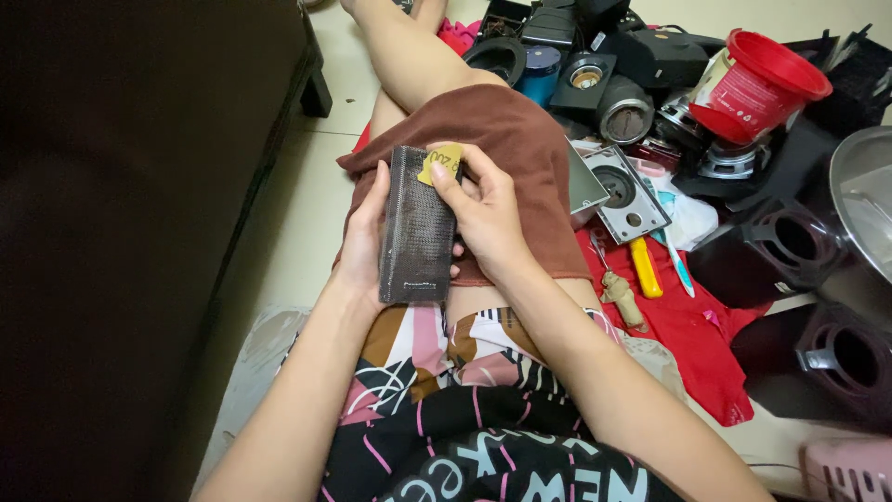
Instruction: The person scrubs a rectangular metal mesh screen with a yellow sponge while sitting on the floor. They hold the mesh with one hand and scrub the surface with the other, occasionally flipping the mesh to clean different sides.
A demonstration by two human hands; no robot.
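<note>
A dark mesh speaker grille (416, 228), narrow and rectangular, stands upright over my lap. My left hand (360, 244) grips its left edge from behind. My right hand (483, 209) rests against its right side, with thumb and forefinger pinching a yellow sticker (440, 164) at the grille's top corner. Under both hands lies a brown cloth (520, 139) spread over my thigh.
To the right on the floor lie a red cloth (688, 344), a yellow-handled tool (645, 267), a grey speaker panel (624, 191), several black speaker boxes (790, 246), a red plastic tub (757, 84) and a metal lid (864, 200). Dark furniture (139, 232) fills the left.
</note>
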